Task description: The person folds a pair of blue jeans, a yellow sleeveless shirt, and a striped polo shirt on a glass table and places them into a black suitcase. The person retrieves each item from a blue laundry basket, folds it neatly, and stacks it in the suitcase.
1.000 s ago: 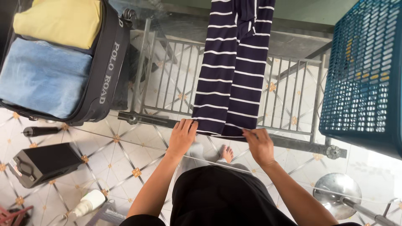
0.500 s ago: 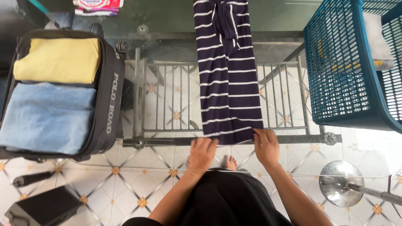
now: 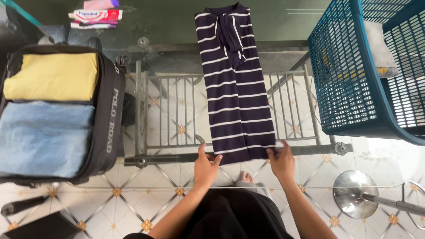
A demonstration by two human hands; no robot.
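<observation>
Both hands at the near hem of a folded striped shirt on a glass table.

The striped shirt (image 3: pixel 237 84) lies as a long narrow strip down the centre of the frame, collar at the top. Left hand (image 3: pixel 205 166) pinches the lower left corner of the hem; right hand (image 3: pixel 280 161) rests fingers on the lower right corner, grip not fully visible. To fold well, judged: hold both corners level, keep the hem taut, align the side edges. Open suitcase (image 3: pixel 108 110) with folded clothes at left; blue basket (image 3: pixel 354 79) at upper right.
</observation>
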